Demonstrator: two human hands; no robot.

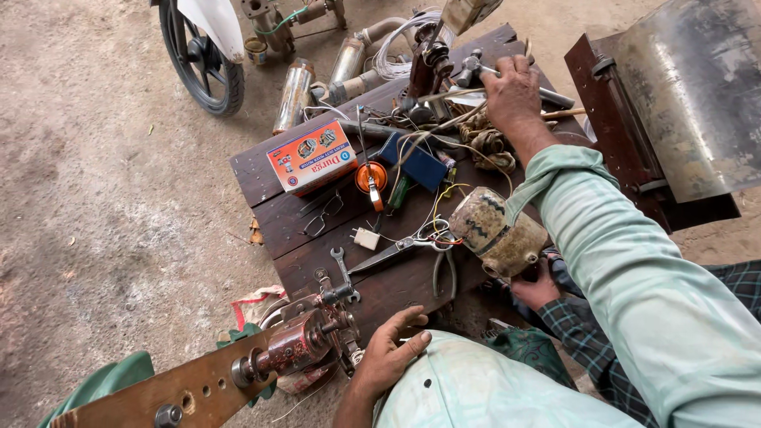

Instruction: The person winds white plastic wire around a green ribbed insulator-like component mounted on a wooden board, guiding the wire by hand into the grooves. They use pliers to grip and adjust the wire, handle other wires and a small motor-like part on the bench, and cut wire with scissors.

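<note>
Hands, two, bare, belonging to the wearer of the pale green sleeves.

Right hand (514, 95): reached to the far end of the bench (261, 182), palm down, fingers curled over the shaft of a metal hammer (473, 65). The hammer lay at the far edge, beside a knot of brown cord (487, 143) and a tangle of thin wires (444, 150).

Left hand (388, 357): resting on the knee, fingers loosely spread, holding nothing.

Third hand (539, 289), from a person in a dark checked sleeve: cupped under a worn, mottled cylinder (499, 230) at the near edge of the bench.

Also on the bench: orange carton (311, 157), orange reel (371, 176), blue box (416, 162), spectacles (321, 214), white plug (365, 238), scissors (396, 252), spanner (341, 265). At the near left, a rusty red spindle machine (297, 349) on a drilled metal bar. On the ground beyond, a wheel (202, 59).

Hazards, as judged: the wires ran close under the right hand, so lifting the hammer might snag them and drag the reel or scissors off the bench. The right sleeve crossed just above the cylinder; a pull back could knock it from the other person's hold. The scissor blades lay open to a careless reach.
</note>
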